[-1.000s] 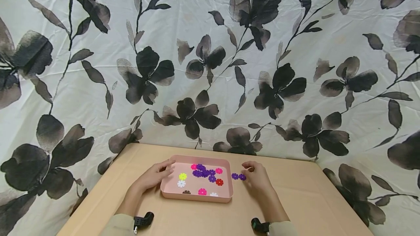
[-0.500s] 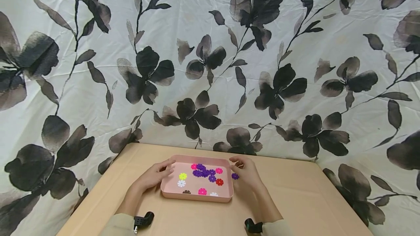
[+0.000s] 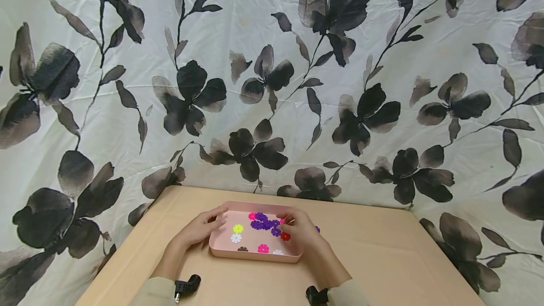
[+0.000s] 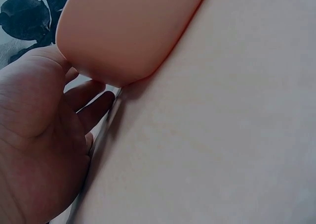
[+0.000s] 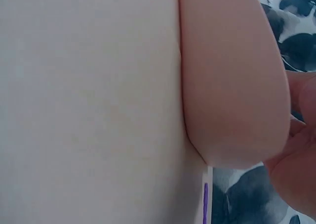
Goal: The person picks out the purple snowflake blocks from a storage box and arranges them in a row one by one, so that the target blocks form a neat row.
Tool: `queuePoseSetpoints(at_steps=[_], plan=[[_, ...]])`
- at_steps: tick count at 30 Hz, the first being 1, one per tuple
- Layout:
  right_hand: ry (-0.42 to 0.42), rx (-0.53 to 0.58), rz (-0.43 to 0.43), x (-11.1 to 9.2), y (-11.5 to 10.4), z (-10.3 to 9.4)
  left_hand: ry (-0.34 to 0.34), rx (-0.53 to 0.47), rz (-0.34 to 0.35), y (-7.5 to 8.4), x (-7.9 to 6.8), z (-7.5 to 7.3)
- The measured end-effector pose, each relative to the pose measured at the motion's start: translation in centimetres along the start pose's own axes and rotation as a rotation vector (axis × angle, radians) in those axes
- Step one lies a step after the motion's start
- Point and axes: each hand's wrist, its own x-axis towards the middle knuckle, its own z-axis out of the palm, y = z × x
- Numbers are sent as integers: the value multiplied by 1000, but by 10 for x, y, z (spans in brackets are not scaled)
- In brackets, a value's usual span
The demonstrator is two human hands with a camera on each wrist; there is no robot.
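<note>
Left hand grips the pink tray at its left edge near the far-left corner, thumb and fingers astride the wall, probably to stop it sliding. Right hand is over the tray's right edge, fingers bent, fairly narrow; can't tell if it pinches anything, fingertips block the view. Tray sits flat near the bench's far edge; raised walls presumably keep loose flower pieces from scattering. Purple cluster lies toward tray's far edge, bunched, looks dropped rather than arranged. Yellow piece and white piece nearer left edge. Brown piece and bright pink piece along near edge, brown partly hidden by front wall. Red piece toward right edge, beside right hand. Lone purple piece on bench off tray's right edge, mostly hidden behind right hand; likely there for easy reach.
</note>
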Motion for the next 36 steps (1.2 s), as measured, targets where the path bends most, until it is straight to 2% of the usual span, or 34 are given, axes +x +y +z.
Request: queuePoseSetpoints(at_steps=[6,10,24,36], plan=[[-76,-112,-42,11,-1,10,3,12,0,-2,1,0],[-107,-173,-38,15,0,14,4,5,4,-3,1,0],[-120,-331,-9,15,1,19,6,6,5,-5,2,1],[-90,-322,-7,15,3,21,2,10,8,-5,3,0]])
